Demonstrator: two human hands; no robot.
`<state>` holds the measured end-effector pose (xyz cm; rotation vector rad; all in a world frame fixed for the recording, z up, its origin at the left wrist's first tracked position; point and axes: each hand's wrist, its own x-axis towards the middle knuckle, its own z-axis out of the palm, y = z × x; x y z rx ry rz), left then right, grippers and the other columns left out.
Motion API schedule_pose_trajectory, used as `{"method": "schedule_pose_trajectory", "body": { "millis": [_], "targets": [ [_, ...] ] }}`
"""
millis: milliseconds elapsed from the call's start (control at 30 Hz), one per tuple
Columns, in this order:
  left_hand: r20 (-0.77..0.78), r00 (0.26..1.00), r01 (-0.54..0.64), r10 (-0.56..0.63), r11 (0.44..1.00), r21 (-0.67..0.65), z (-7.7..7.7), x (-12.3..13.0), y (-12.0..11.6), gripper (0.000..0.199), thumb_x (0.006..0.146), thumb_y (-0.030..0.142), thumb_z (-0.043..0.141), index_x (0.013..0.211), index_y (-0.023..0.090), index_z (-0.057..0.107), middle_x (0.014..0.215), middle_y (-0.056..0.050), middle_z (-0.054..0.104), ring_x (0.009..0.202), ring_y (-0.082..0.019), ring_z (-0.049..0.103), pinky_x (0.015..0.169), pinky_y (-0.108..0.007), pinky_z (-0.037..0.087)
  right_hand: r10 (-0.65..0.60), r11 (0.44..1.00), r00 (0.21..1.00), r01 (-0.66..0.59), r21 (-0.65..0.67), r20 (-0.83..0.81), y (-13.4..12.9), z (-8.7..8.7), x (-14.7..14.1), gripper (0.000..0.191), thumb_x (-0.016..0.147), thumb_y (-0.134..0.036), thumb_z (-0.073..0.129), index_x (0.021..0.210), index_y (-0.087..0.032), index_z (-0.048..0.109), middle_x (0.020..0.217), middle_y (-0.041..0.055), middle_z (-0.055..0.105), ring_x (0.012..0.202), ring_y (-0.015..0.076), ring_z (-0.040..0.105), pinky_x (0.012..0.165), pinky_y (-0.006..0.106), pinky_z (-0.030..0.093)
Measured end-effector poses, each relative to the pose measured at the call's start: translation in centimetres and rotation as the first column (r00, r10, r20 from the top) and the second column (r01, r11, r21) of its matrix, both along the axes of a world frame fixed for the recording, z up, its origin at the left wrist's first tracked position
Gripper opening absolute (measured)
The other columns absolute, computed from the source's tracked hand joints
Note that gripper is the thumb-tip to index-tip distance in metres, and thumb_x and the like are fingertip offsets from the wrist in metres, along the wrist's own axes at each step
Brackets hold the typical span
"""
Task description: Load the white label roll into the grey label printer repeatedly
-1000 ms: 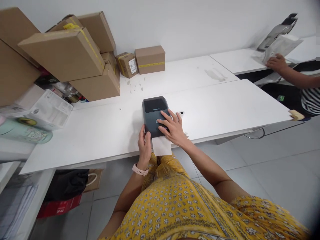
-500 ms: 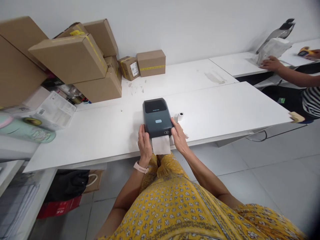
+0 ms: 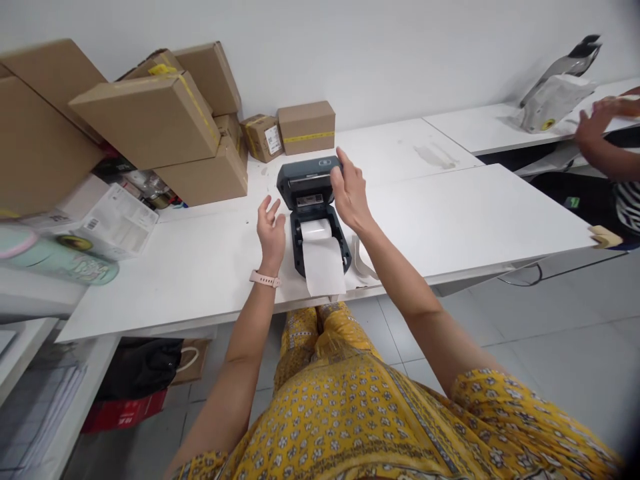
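Observation:
A dark label printer (image 3: 299,259) stands on the white table before me with its lid (image 3: 306,168) tipped up and back. Inside it sits a roll of white label paper (image 3: 316,229). A strip of that paper (image 3: 324,267) runs over the printer's front edge. My left hand (image 3: 271,230), with a pink wristband, is just left of the printer, fingers spread and holding nothing. At the lid's right edge is my right hand (image 3: 351,193), its fingers stretched out; whether it still touches the lid is hard to tell. A curled white strip (image 3: 364,259) lies beside the printer.
Cardboard boxes (image 3: 145,120) are stacked at the left, with two smaller ones (image 3: 307,128) against the wall. A mint-green bottle (image 3: 65,257) lies at the left edge. On the right, a co-worker's hand (image 3: 597,123) is near a white package (image 3: 555,103).
The printer's lid has swung from closed to raised, exposing the roll. My left hand has come away to the left; my right hand has risen with the lid. The co-worker's hand has left the package.

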<state>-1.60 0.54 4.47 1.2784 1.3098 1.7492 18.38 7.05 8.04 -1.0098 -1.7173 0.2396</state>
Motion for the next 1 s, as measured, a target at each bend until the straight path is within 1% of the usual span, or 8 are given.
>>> {"method": "schedule_pose_trajectory", "body": {
  "millis": [200, 467, 567, 667, 733, 800, 867, 1000],
  "targets": [
    [-0.159, 0.985, 0.010, -0.063, 0.950, -0.311, -4.3, 0.9, 0.1, 0.078, 0.080, 0.019, 0.071, 0.153, 0.019, 0.044, 0.154, -0.018, 0.057, 0.147, -0.031, 0.053, 0.120, -0.048, 0.044, 0.017, 0.993, 0.999, -0.013, -0.118, 0.034, 6.4, 2.5, -1.6, 0.085, 0.099, -0.081, 0.012, 0.166, -0.029, 0.023, 0.169, 0.0085, 0.038, 0.158, 0.0353, 0.033, 0.127, 0.061, 0.029],
    [-0.350, 0.937, -0.121, 0.004, 0.942, -0.313, -4.2, 1.4, 0.3, 0.065, 0.090, 0.029, 0.063, 0.152, 0.019, 0.046, 0.153, -0.018, 0.060, 0.141, -0.033, 0.058, 0.118, -0.050, 0.045, 0.219, 0.943, 0.975, -0.202, -0.264, 0.037, 14.1, 3.2, -0.5, 0.103, 0.090, -0.091, 0.031, 0.168, -0.023, 0.020, 0.170, 0.0097, 0.037, 0.158, 0.0324, 0.033, 0.131, 0.053, 0.023],
    [-0.409, 0.912, -0.160, 0.015, 0.933, -0.323, -4.1, 1.5, 0.5, 0.065, 0.092, 0.033, 0.062, 0.152, 0.016, 0.045, 0.149, -0.020, 0.063, 0.137, -0.034, 0.062, 0.115, -0.050, 0.047, 0.211, 0.968, 0.975, -0.198, -0.156, 0.068, 12.3, 3.7, 0.1, 0.098, 0.091, -0.087, 0.038, 0.167, -0.027, 0.021, 0.168, 0.0089, 0.039, 0.158, 0.0334, 0.033, 0.130, 0.056, 0.025],
    [-0.445, 0.895, -0.188, 0.026, 0.927, -0.324, -4.1, 1.5, 0.6, 0.065, 0.092, 0.034, 0.062, 0.152, 0.017, 0.044, 0.145, -0.019, 0.066, 0.130, -0.033, 0.067, 0.111, -0.049, 0.050, 0.132, 0.990, 0.985, -0.138, 0.041, 0.114, 7.2, 3.7, 0.1, 0.075, 0.100, -0.073, 0.039, 0.162, -0.031, 0.033, 0.164, 0.0078, 0.046, 0.157, 0.0327, 0.035, 0.130, 0.055, 0.027],
    [-0.465, 0.885, -0.196, 0.029, 0.928, -0.316, -4.2, 1.6, 0.7, 0.063, 0.093, 0.035, 0.062, 0.151, 0.018, 0.045, 0.144, -0.018, 0.067, 0.128, -0.032, 0.068, 0.110, -0.048, 0.051, 0.149, 0.984, 0.965, -0.166, 0.060, 0.217, 3.7, 2.9, -0.2, 0.058, 0.104, -0.059, 0.040, 0.152, -0.028, 0.049, 0.155, 0.0096, 0.056, 0.150, 0.0330, 0.046, 0.126, 0.054, 0.036],
    [-0.492, 0.870, -0.207, 0.028, 0.927, -0.313, -4.1, 1.6, 0.8, 0.062, 0.093, 0.034, 0.062, 0.150, 0.019, 0.045, 0.142, -0.017, 0.068, 0.128, -0.032, 0.068, 0.110, -0.048, 0.051, 0.258, 0.966, 0.876, -0.247, -0.081, 0.407, 1.3, 1.8, -0.6, 0.045, 0.103, -0.046, 0.048, 0.139, -0.023, 0.062, 0.143, 0.0112, 0.066, 0.137, 0.0333, 0.059, 0.117, 0.052, 0.046],
    [-0.521, 0.853, -0.226, 0.025, 0.918, -0.327, -3.8, 1.7, 0.8, 0.060, 0.094, 0.032, 0.061, 0.151, 0.019, 0.045, 0.141, -0.016, 0.070, 0.130, -0.032, 0.067, 0.111, -0.048, 0.049, 0.405, 0.912, 0.714, -0.265, -0.315, 0.571, 0.6, 0.5, -1.1, 0.043, 0.097, -0.039, 0.057, 0.135, -0.020, 0.066, 0.138, 0.0117, 0.070, 0.129, 0.0333, 0.065, 0.110, 0.048, 0.052],
    [-0.591, 0.806, -0.246, -0.014, 0.901, -0.357, -3.1, 2.1, 0.6, 0.060, 0.097, 0.025, 0.053, 0.155, 0.018, 0.040, 0.137, -0.015, 0.072, 0.130, -0.031, 0.067, 0.111, -0.047, 0.048, 0.618, 0.766, 0.449, -0.156, -0.624, 0.645, 2.7, -0.9, -2.0, 0.070, 0.083, -0.042, 0.075, 0.147, -0.020, 0.058, 0.150, 0.0121, 0.063, 0.134, 0.0367, 0.062, 0.108, 0.045, 0.052]
  ]
}}
